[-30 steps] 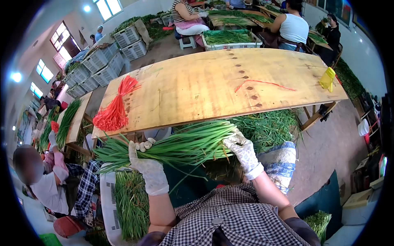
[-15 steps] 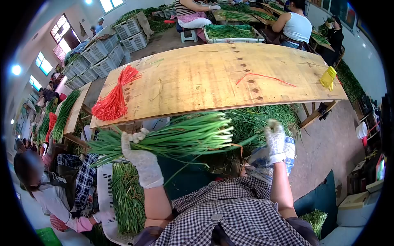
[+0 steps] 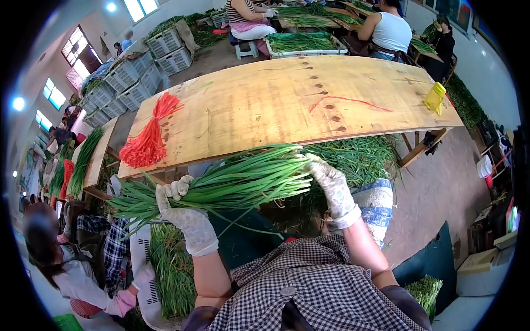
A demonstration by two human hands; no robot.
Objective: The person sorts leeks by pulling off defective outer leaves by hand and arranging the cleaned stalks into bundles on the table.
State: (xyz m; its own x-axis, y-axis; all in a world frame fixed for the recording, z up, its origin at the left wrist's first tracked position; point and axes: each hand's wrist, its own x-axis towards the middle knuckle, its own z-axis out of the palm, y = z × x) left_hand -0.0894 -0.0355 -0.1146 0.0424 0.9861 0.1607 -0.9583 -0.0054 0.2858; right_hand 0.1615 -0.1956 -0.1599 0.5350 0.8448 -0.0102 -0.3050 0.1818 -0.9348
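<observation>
A thick bunch of garlic chives (image 3: pixel 237 179) lies sideways in front of me, pale stem ends to the right and green tips to the left. My left hand (image 3: pixel 185 212), in a whitish glove, is wrapped round its leafy part. At the stem ends, my gloved right hand (image 3: pixel 330 185) has its fingers closed on some pale stems; its fingertips are partly hidden. Beneath the bunch, a white crate (image 3: pixel 144 276) holds more chives (image 3: pixel 171 265) at my lower left. Loose green leaves (image 3: pixel 359 160) are heaped under the table, beyond my right hand.
A wooden table (image 3: pixel 248 99) stands ahead, bearing a bundle of red ties (image 3: pixel 148 140), a single red strip (image 3: pixel 348 100) and a yellow object (image 3: pixel 435 98). A co-worker (image 3: pixel 83 276) sits at my left. Stacked crates (image 3: pixel 130 80) and other people are farther back.
My right hand has moved left from beside the bunch to its stem ends, and a loose leaf near it no longer shows. My left hand keeps its hold, the bunch shifting slightly.
</observation>
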